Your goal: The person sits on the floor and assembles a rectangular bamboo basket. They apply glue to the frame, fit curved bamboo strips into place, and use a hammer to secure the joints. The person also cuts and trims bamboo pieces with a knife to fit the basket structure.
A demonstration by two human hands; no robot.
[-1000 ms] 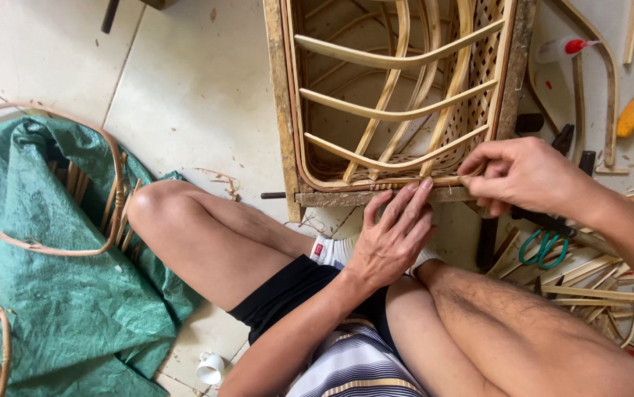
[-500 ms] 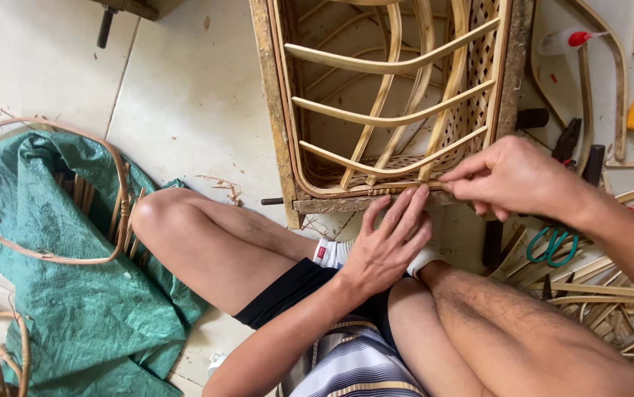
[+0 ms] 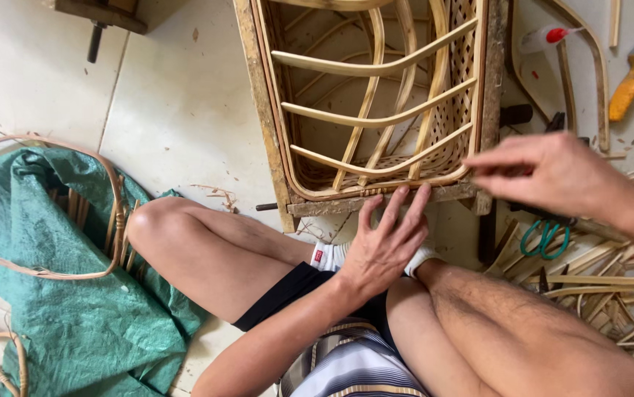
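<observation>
A rattan chair frame (image 3: pixel 273 132) with curved slats and a woven side lies on the tiled floor in front of my crossed legs. My left hand (image 3: pixel 387 242) lies flat with its fingers spread, the fingertips pressing on the frame's near wooden edge (image 3: pixel 346 204). At the frame's near right corner, my right hand (image 3: pixel 552 176) is blurred, its fingertips pinched together on what looks like a thin rattan strip along that edge.
A green tarp (image 3: pixel 74 309) with bent rattan hoops (image 3: pixel 115 198) lies at the left. Green-handled scissors (image 3: pixel 541 239) and loose rattan strips (image 3: pixel 611 272) are at the right. An orange-handled tool (image 3: pixel 629 84) and a red-capped bottle (image 3: pixel 545 37) lie at the far right.
My right hand has slid to the right along the frame's near edge to its corner. My left hand stays pressed on the edge.
</observation>
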